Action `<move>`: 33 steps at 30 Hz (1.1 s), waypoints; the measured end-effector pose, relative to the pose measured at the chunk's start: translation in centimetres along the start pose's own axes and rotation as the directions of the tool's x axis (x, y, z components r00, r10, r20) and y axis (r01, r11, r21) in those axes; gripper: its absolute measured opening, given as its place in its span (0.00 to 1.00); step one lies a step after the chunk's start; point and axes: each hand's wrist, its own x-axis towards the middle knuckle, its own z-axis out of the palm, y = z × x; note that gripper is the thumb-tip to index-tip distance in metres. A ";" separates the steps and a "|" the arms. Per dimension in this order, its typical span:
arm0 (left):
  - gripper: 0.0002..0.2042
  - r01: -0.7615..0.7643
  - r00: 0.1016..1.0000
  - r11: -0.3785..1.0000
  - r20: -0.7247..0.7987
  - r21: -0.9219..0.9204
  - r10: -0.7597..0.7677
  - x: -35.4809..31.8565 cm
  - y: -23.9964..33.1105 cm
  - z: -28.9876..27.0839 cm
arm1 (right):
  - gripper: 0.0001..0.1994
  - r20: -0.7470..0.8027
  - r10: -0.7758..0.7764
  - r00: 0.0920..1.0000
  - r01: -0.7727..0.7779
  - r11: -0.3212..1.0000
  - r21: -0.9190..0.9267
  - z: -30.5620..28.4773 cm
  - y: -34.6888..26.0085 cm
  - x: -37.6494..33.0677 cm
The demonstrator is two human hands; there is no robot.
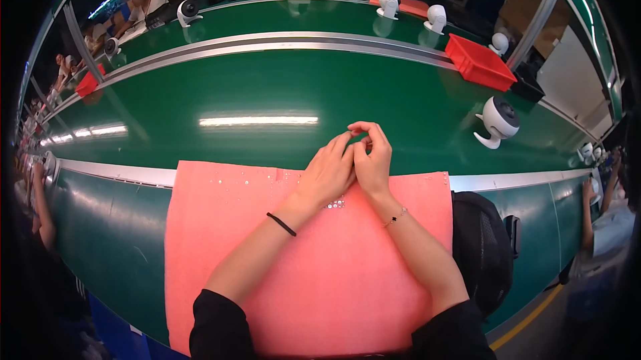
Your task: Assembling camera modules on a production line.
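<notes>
Over the far edge of a pink mat [307,280], my two hands meet with their fingertips together. My left hand [327,170] shows its back, its fingers bent inward against the other hand. My right hand [374,163] has its fingers curled over toward the left fingertips. Both look closed, and whatever may be between them is hidden. Just below the hands, a small cluster of shiny round pieces [335,204] lies on the mat. More such pieces [247,182] are scattered along its far left part. A white camera with a dark round front [499,120] stands to the right.
A green conveyor belt [153,100] runs across ahead, with a metal rail [280,41] beyond it. A red bin [482,63] sits at the far right. More white cameras [388,4] stand behind the rail, where people work. A black bag [482,246] is right of the mat.
</notes>
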 end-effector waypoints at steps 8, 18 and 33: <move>0.20 -0.049 0.995 0.997 0.093 0.065 0.042 -1.4 -0.1 -0.6 | 0.13 -0.002 -0.050 0.999 0.050 0.998 0.035 0.3 0.4 -0.1; 0.36 0.180 0.865 0.959 0.499 -0.221 -0.047 -0.5 -1.3 -3.5 | 0.14 0.030 -0.032 0.999 0.030 0.998 0.047 0.1 0.8 -0.1; 0.28 0.229 0.867 0.876 0.497 -0.425 0.014 -0.6 -0.9 -3.9 | 0.11 0.058 -0.035 0.998 0.031 0.996 0.078 0.3 1.0 -0.2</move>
